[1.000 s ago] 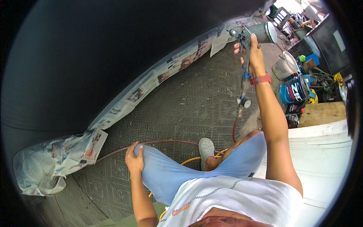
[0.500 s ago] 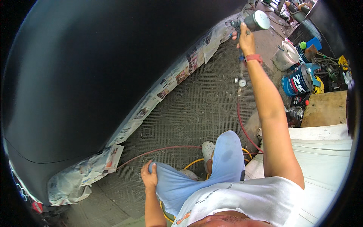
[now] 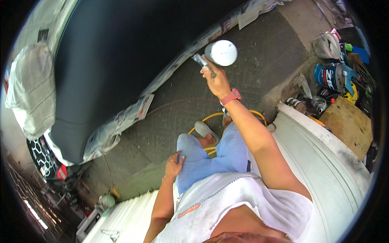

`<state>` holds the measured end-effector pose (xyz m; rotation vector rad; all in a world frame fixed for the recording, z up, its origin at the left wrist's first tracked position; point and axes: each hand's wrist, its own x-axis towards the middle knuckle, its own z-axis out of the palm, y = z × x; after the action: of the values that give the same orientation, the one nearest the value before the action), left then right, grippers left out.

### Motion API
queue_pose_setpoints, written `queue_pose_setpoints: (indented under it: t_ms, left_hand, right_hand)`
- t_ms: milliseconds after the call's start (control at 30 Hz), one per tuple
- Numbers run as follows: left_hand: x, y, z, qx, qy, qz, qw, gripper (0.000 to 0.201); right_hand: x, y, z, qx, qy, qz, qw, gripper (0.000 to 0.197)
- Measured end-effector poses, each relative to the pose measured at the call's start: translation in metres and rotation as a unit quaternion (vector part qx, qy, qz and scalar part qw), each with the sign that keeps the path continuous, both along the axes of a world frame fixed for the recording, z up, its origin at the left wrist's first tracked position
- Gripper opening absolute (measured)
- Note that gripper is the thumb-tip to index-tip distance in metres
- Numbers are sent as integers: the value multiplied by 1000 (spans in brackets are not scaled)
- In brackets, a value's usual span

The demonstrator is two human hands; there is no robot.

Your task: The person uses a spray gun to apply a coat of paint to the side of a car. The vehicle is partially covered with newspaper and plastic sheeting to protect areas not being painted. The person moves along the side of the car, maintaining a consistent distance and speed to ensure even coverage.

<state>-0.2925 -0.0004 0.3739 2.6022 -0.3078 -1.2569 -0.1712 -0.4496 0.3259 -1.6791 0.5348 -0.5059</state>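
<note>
A spray gun (image 3: 199, 60) with a round, white-lidded cup is in my right hand (image 3: 218, 82), whose fingers are wrapped round its handle. The gun's front end points left at the lower edge of a large black car body panel (image 3: 117, 48), a short way off from it. Newspaper and clear plastic masking (image 3: 133, 112) runs along that lower edge. Lower down, my left hand (image 3: 174, 165) lies on my left knee, on the blue trousers (image 3: 194, 162), with its fingers stretched out and holding nothing.
A plastic-and-paper-wrapped part (image 3: 33, 87) sticks out at the left. Yellow hose (image 3: 210, 117) loops round my feet on the ribbed floor. To the right stand a white bucket (image 3: 325, 46), a blue bucket (image 3: 329, 77) and a wooden board (image 3: 348, 125). White panels (image 3: 312, 141) lie close by my right side.
My right hand has brought the spray gun back toward me and to the left along the panel. The view has swung left. My left hand stays on the knee.
</note>
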Motion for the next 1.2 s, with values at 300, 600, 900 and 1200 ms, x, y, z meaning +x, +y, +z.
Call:
queue_pose_setpoints:
  t_ms: [300,600,900,1200]
  left_hand:
    - [-40,107,58,74,73,118,988,53]
    - [-41,187,56,51,74,213,973,53]
    - [-46,174,40,32,100,246,963,53]
    - [-54,76,32,-33,95,278,955,51]
  right_hand:
    - [8,197,3,-24,36,131,990,44]
    - [46,323,28,65,54,266,960,51]
    - [42,218,51,-18,73,140,987,55]
    - [15,-5,71,48,113,12,992,45]
